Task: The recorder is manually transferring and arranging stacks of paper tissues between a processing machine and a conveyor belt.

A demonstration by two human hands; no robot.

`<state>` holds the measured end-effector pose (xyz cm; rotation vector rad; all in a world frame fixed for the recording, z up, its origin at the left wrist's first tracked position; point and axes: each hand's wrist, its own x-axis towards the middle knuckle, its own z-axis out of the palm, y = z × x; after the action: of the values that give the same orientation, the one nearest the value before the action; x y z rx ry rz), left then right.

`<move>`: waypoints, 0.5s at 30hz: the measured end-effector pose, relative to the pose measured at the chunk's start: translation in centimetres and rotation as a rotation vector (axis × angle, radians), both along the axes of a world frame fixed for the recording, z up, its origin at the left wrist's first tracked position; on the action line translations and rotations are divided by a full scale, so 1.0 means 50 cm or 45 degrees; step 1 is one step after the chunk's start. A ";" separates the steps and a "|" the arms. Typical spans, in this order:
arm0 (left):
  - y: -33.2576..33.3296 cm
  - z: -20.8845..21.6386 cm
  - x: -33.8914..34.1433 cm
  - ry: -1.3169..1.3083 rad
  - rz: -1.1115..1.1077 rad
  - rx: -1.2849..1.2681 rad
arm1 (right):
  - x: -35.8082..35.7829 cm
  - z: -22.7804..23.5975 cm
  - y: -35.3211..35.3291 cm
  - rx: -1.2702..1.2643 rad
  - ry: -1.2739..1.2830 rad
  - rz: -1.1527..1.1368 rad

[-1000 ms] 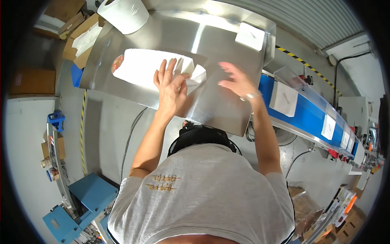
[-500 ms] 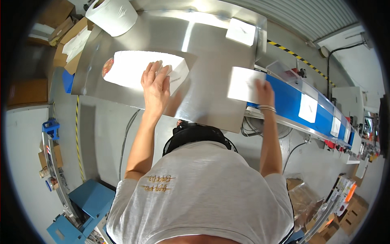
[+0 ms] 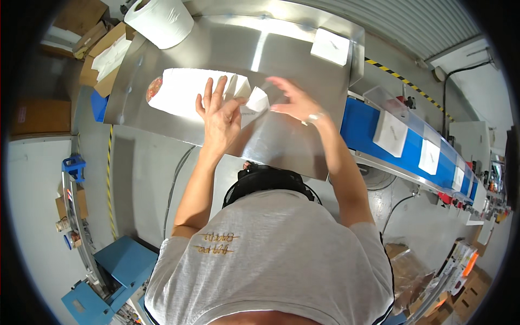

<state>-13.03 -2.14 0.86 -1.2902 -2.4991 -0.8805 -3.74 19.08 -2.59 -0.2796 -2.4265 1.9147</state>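
A white paper sheet (image 3: 184,92) lies on the shiny steel table (image 3: 281,59), with a reddish round item (image 3: 154,88) showing at its left end. My left hand (image 3: 219,116) rests flat on the sheet's right part, fingers spread. A raised paper flap (image 3: 255,101) stands just right of that hand. My right hand (image 3: 295,103) hovers with fingers apart at the flap's right side, touching or nearly touching it. A folded white packet (image 3: 330,46) sits at the table's far right corner.
A large white paper roll (image 3: 160,21) stands at the table's far left. A blue conveyor belt (image 3: 363,130) runs off to the right carrying several white packets (image 3: 391,132). Cardboard boxes (image 3: 103,49) sit left of the table, blue equipment (image 3: 108,271) on the floor.
My right hand has come back from the blue conveyor, where it left a white packet, to the paper flap on the table. My left hand stayed on the sheet.
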 end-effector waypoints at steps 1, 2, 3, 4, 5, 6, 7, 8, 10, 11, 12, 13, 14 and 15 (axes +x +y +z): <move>0.001 0.005 -0.001 0.005 -0.008 0.000 | -0.025 -0.008 -0.007 0.000 0.005 -0.008; 0.004 0.009 -0.002 -0.004 -0.032 -0.025 | -0.043 -0.031 -0.010 0.270 0.084 0.053; 0.010 0.012 -0.003 -0.015 -0.061 -0.049 | -0.054 -0.062 -0.003 0.543 0.157 0.110; 0.006 0.016 -0.004 -0.042 -0.032 -0.032 | -0.060 -0.063 -0.010 0.889 0.419 0.063; 0.003 0.017 -0.006 -0.069 -0.007 -0.014 | -0.045 -0.064 -0.007 0.889 0.414 0.061; 0.000 0.013 -0.012 -0.047 0.027 -0.008 | -0.016 -0.063 -0.005 0.328 0.145 -0.010; -0.008 0.003 -0.021 -0.022 0.069 -0.001 | 0.012 -0.041 -0.011 -0.234 -0.123 -0.079; -0.011 -0.010 -0.031 0.002 0.105 0.008 | 0.036 -0.070 -0.010 -0.302 0.049 -0.220; -0.012 -0.015 -0.036 0.032 0.097 0.005 | 0.109 -0.094 0.016 -0.209 0.061 -0.600; -0.012 -0.010 -0.035 0.023 0.091 0.010 | 0.148 -0.122 0.045 -0.051 0.112 -0.751; -0.014 -0.009 -0.034 0.014 0.092 0.013 | 0.190 -0.147 0.080 0.108 0.162 -0.892; -0.017 -0.009 -0.034 0.015 0.104 0.008 | 0.229 -0.144 0.110 0.115 -0.076 -1.056; -0.014 -0.011 -0.032 0.027 0.094 0.037 | 0.266 -0.124 0.133 0.307 -0.219 -1.161; -0.012 -0.008 -0.031 0.041 0.083 0.067 | 0.305 -0.129 0.165 0.308 -0.303 -1.280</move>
<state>-14.58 -2.72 0.47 -1.1899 -2.4613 -0.8968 11.49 27.33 -9.02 -1.4281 -1.9341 1.1606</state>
